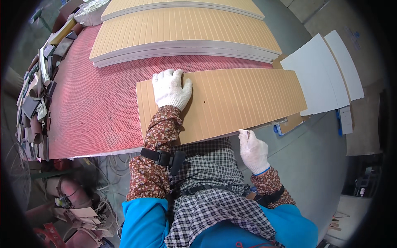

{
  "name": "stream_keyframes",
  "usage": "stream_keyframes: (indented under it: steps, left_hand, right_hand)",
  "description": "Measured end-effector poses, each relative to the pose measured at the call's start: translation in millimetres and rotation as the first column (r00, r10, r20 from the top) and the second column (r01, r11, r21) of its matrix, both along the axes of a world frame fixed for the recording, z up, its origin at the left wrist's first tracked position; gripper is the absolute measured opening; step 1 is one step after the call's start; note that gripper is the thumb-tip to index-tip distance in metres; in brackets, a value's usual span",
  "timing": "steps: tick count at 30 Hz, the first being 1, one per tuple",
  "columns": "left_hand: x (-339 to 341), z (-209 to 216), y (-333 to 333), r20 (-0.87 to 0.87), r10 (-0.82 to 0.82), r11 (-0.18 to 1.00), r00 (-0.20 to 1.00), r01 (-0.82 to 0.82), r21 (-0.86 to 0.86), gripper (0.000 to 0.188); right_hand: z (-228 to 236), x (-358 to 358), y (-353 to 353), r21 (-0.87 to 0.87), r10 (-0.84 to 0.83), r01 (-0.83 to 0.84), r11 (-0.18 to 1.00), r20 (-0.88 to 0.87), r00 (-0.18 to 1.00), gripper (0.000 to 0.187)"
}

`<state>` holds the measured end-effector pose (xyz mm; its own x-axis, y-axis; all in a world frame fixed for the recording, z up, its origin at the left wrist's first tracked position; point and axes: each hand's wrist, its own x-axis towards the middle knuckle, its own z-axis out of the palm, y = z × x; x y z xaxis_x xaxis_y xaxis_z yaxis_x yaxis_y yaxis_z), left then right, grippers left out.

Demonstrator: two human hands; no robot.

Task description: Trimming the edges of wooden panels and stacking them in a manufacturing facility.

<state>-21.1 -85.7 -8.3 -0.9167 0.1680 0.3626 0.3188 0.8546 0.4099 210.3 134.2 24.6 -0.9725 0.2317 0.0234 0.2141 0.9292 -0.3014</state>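
Gloves of white knit (pixel 169 98) cover both hands in the head view. The left hand (pixel 171 87) lies palm down near the left end of a tan, ribbed board (pixel 240 99), its fingers bent at the board's far edge and its thumb standing apart, pressed to the surface rather than clamped around anything. The right hand (pixel 253 152) is just off the board's near edge, fingers and thumb drawn together, pinching a small pale piece (pixel 244 132) that pokes out at the tips; what that piece is cannot be told.

The board lies crosswise in front of the person, toward the near side of a red table (pixel 91 99) with a fine honeycomb pattern. One small dark hole (pixel 204 101) shows in its face. Beyond it, apart from it, a stack of similar boards (pixel 186 33) shows pale edges in layers. White curved panels (pixel 316 78) stand past the board's right end, and mixed scraps (pixel 35 103) crowd the table's left side.

As for writing, faint blue marks (pixel 351 35) at the upper right are too small to read, and pale marks on a red object (pixel 50 235) at the lower left are likewise unclear.
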Motion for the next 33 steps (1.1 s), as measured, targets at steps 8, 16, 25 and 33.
stream_keyframes:
  steps: [8, 16, 25, 33]
  left_hand:
    - [-0.9, -1.4, -2.7, -0.011, 0.010, 1.000, 1.000, -0.010, -0.007, 0.039]
    - [0.4, 1.5, 2.9, -0.017, 0.006, 1.000, 1.000, -0.006, 0.026, 0.037]
    - [0.5, 3.9, -0.5, -0.037, 0.020, 0.998, 0.999, -0.018, 0.063, 0.035]
    - [0.0, -0.5, -0.5, -0.040, 0.012, 0.997, 0.999, -0.009, 0.077, 0.035]
  right_hand:
    - [16.2, -44.8, 6.7, 0.242, 0.257, -0.295, 0.924, 0.179, 0.950, 0.024]
    - [1.1, -180.4, 25.8, 0.384, 0.328, -0.357, 0.851, 0.142, 0.934, 0.025]
    - [-7.9, -291.6, 44.4, 0.440, 0.516, -0.547, 0.712, 0.200, 0.833, 0.034]
    - [-9.2, -240.7, 31.4, 0.513, 0.474, -0.447, 0.733, 0.086, 0.876, 0.029]
